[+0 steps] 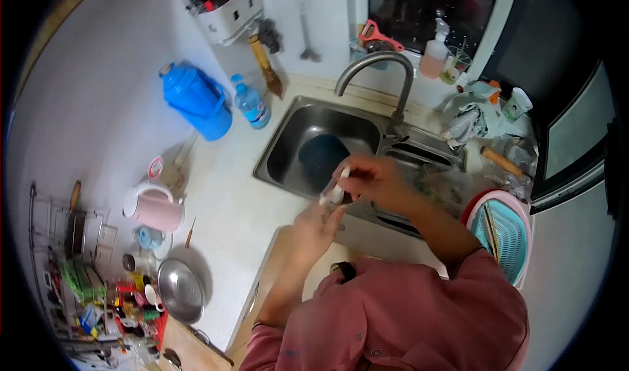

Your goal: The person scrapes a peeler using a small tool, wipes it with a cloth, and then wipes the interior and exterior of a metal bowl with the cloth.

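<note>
My right hand is closed in a pinch on a small white piece, in front of the sink's near edge. My left hand is just below, its fingers closed around the lower end of the same piece. Its kind is too small and blurred to tell. Both hands are above the near rim of the steel sink. Behind them in the basin is a dark blue round thing. The curved faucet stands at the sink's back side.
A blue thermos and a blue-capped bottle stand left of the sink. Further left are a pink kettle, a thin pointed tool and a steel bowl. A turquoise basket is on the right.
</note>
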